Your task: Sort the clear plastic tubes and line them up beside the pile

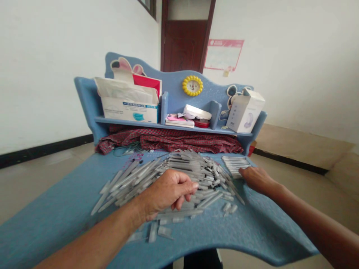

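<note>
My left hand [175,188] hangs over a wide heap of translucent pen parts [140,177], its fingers curled and the thumb pressed to the forefinger. Whatever is in that pinch, if anything, I cannot make out. At the right side of the desk lies a neat row of white pens [235,164], side by side. My right hand [256,178] is at the near edge of this row, fingers closed on the end of a pen, which it mostly covers. Dark refills [179,164] lie at the back of the heap. Small clear caps [230,208] lie loose in front.
The blue desk [70,186] has a curved front edge and a raised back shelf. On the shelf stand a mask box [129,108], some papers [179,121] and a white carton [246,112]. Checked cloth [174,140] is bunched underneath. A yellow flower-shaped clock [192,86] is on the backboard.
</note>
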Motion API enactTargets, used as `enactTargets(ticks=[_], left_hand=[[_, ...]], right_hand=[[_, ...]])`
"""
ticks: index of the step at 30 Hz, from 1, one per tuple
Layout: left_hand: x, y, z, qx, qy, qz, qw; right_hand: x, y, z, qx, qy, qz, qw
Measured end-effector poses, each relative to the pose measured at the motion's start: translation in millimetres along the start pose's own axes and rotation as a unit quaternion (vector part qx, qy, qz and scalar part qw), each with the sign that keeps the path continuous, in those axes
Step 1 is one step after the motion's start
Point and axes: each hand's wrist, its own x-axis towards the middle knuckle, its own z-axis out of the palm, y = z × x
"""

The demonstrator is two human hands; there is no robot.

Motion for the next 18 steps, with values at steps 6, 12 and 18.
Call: enactTargets(ticks=[6, 12, 18], left_hand=[[0.5, 0.4, -1.4, 0.008, 0.015, 0.011, 1.000], [1.0, 0.0, -5.2, 0.023, 0.030, 0.032, 0.999], [2.7, -0.3, -10.6, 0.085, 0.088, 0.059, 0.991]], right_hand=[[0.4, -14.4, -13.7, -0.021, -0.008, -0.012, 1.000], [-16.1, -43.8, -39.1, 0.026, 0.014, -0.082, 0.996], [-28.7, -69.9, -60.3, 0.151, 0.081, -0.170, 0.970]])
